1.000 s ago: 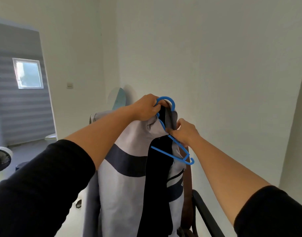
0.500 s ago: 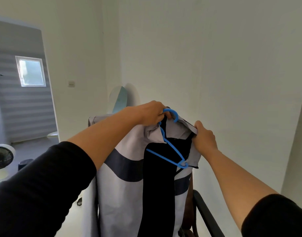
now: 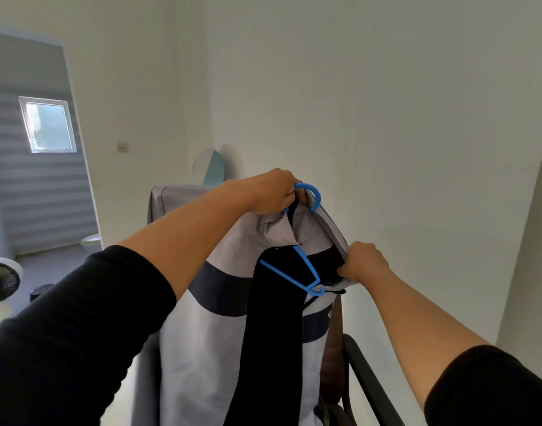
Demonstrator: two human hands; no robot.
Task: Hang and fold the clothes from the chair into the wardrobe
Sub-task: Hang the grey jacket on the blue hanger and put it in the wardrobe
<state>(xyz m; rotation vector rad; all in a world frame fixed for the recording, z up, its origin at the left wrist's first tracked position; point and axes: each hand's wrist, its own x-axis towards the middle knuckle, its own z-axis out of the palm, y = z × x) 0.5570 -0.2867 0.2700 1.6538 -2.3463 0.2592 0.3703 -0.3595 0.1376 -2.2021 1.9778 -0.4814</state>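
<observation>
A light grey jacket (image 3: 202,342) with a dark band and black lining hangs in front of me on a blue plastic hanger (image 3: 306,272). My left hand (image 3: 272,192) grips the hanger's hook together with the jacket collar. Lower and to the right, my right hand (image 3: 363,262) pinches the jacket's right shoulder edge beside the hanger's arm. The hanger's left arm is hidden inside the jacket. Part of a dark chair frame (image 3: 371,382) shows at the bottom right behind the jacket. No wardrobe is in view.
White walls stand straight ahead and to the right. On the left a doorway (image 3: 45,186) opens to a grey room with a small window. A white fan (image 3: 0,284) sits at the left edge. A pale blue board (image 3: 212,170) leans in the corner.
My right hand slid down and right along the jacket's shoulder, pulling the fabric over the hanger's arm. My left hand kept its grip on the hook.
</observation>
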